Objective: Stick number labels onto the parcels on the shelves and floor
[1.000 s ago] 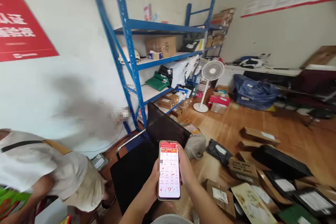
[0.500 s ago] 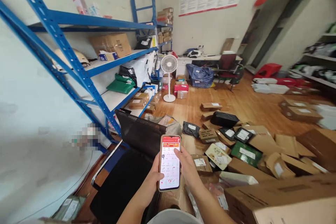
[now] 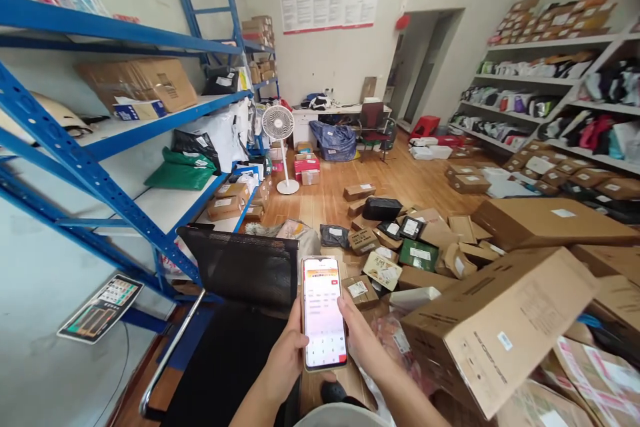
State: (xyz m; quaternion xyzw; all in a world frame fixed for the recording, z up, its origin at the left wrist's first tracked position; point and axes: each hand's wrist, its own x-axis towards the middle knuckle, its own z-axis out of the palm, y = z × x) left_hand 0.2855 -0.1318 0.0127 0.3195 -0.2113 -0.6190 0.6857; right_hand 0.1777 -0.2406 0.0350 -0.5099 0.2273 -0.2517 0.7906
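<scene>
A smartphone (image 3: 323, 320) stands upright between my two hands, its lit screen facing me. On the screen there are rows of small text above a number keypad. My left hand (image 3: 287, 350) wraps the phone's left side, with the thumb at the lower left edge of the screen. Along the right side, my right hand (image 3: 357, 330) grips the case, and its thumb rests by the screen's right edge. The fingers behind the phone are hidden. Just left of my hands is a black office chair (image 3: 235, 267) with a chrome armrest.
Cartons and parcels lie heaped on the floor at right, including a large tilted cardboard box (image 3: 495, 320). Blue shelving (image 3: 165, 127) with parcels lines the left wall. A white fan (image 3: 278, 123) stands ahead. White shelves (image 3: 530, 77) run along the right. A scale panel (image 3: 103, 307) is at lower left.
The view has swung right, bringing the right-hand shelves into sight. The phone screen has switched from an icon page to one with a keypad. My right thumb has moved to the screen's edge.
</scene>
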